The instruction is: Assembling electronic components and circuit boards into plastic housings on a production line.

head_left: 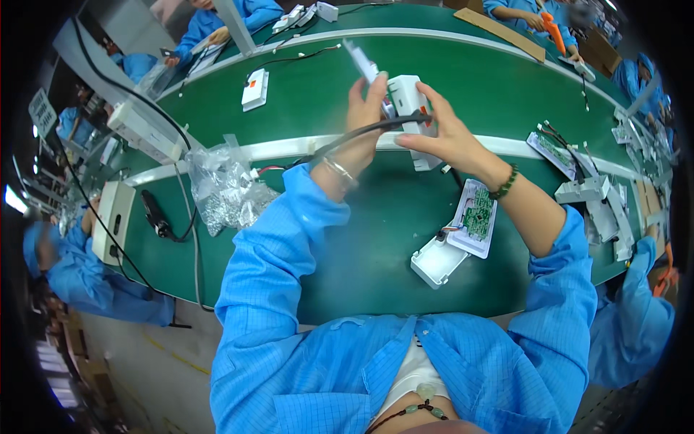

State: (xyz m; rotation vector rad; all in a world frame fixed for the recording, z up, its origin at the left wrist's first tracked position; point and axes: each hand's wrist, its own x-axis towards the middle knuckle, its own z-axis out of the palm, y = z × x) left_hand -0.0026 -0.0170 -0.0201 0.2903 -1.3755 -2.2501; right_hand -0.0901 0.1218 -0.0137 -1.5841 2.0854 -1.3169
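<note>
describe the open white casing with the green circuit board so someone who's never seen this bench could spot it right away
Start at the green work table, then go to the person's right forearm, the one with the green bead bracelet. Just below that wrist lies the white casing, flat, its green circuit board facing up. The white shell touching its lower left corner shows no board.

The left hand [363, 108] covers part of the white housing [408, 101], so its left side is hidden. The black cable [361, 134] vanishes behind that wrist. What the clear bag [224, 184] at left of centre holds is too small to tell. People at the upper and right edges are cut off and blurred.
</note>
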